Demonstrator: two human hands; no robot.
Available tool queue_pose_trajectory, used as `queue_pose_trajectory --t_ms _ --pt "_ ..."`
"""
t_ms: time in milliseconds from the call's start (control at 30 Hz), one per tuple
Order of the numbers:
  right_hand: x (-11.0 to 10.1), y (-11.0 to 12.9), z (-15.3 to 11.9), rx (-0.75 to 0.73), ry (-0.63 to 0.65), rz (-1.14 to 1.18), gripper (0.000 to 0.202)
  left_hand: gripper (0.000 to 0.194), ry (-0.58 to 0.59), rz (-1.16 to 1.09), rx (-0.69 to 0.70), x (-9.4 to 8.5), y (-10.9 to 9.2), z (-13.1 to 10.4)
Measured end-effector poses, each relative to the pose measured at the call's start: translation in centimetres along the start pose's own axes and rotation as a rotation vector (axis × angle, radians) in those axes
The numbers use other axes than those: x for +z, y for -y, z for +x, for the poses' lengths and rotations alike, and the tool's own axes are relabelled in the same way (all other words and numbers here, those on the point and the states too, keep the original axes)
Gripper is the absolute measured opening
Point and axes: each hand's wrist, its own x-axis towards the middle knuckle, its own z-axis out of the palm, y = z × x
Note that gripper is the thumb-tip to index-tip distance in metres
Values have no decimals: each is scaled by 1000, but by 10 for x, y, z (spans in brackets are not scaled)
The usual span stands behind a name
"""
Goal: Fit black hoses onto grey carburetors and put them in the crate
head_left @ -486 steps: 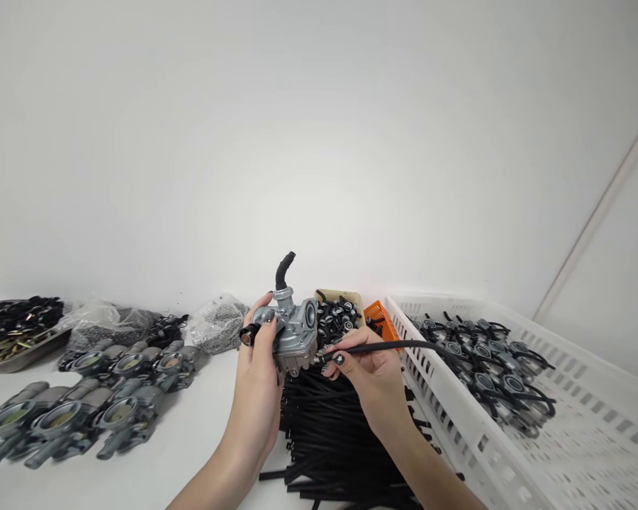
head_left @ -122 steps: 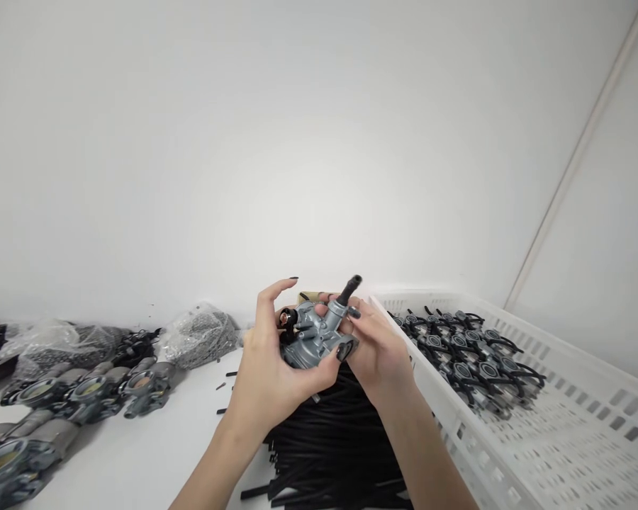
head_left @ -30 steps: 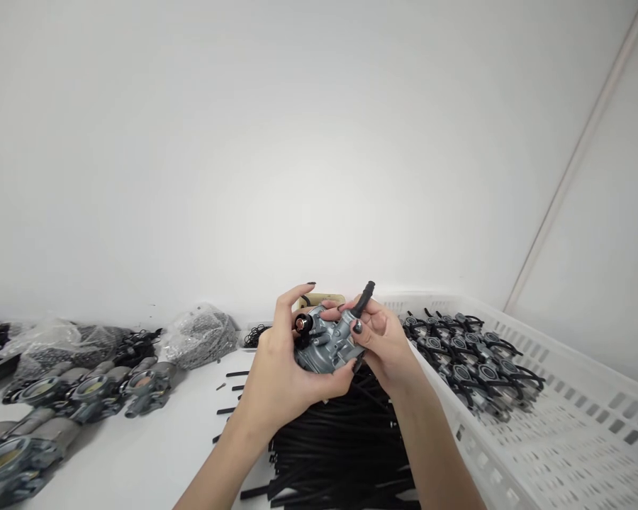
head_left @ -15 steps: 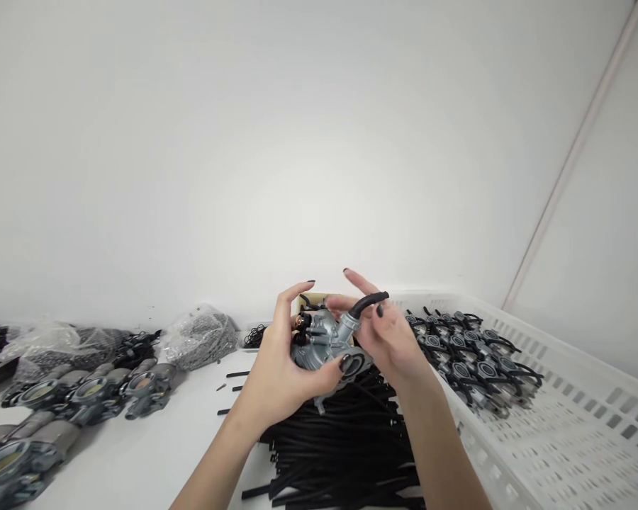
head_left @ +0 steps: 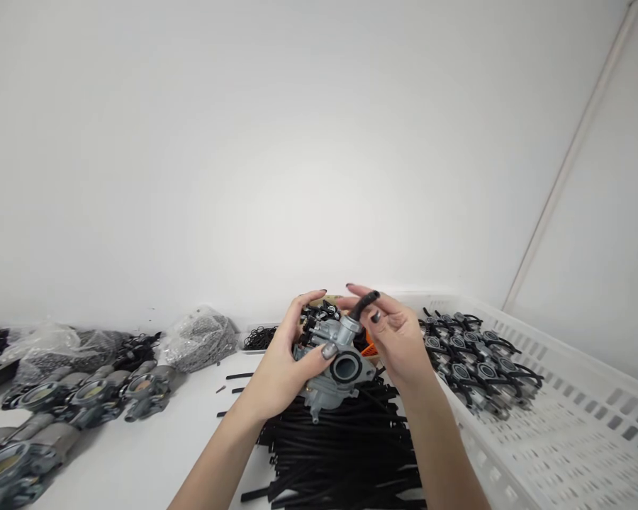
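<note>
In the middle of the head view, a grey metal carburetor (head_left: 328,395) is held up above the table, its round bore facing me. My left hand (head_left: 284,372) grips it from the left, thumb on the front beside the bore and fingers behind. A short, bent black rubber boot (head_left: 362,305) rises from its top neck. Around that boot my right hand (head_left: 403,347) is closed, thumb on the near side and fingers partly hidden behind. Under the carburetor lies a thick pile of black rubber hoses (head_left: 345,453).
A white perforated basket (head_left: 579,439) on the right contains rows of carburetors with black tubes (head_left: 473,361). More carburetors (head_left: 93,393) stand on the left of the white table (head_left: 181,439). Behind them are plastic bags of small parts (head_left: 199,338). Behind my hands, an orange thing (head_left: 369,346) partly shows.
The carburetor has tilted so that its bore now faces me more, and it sits slightly lower. My right fingers have drawn in closer around the black boot.
</note>
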Motion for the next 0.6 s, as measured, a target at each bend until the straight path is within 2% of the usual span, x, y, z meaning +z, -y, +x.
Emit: queue_pose_trajectory --t_ms 67,133,233,300,400,500,600 --pt "-3 0 2 -20 -54 18 40 75 -81 -269 -68 4 0 3" --pt "-6 0 4 -13 -98 -52 37 71 -211 -565 -125 6 -5 5" --pt "-10 -6 6 82 8 -288 28 55 -459 -837 -164 0 -14 10" --pt "-12 -20 8 155 181 -468 19 47 -617 -902 -139 -10 -17 13" --pt "-13 -57 7 212 394 -674 7 34 -800 -914 -102 -24 -18 16" --pt "-13 -97 4 212 393 -736 28 39 -925 -928 -95 -33 -18 17" --pt "-16 -116 4 207 350 -748 43 44 -976 -988 -96 -36 -21 16"
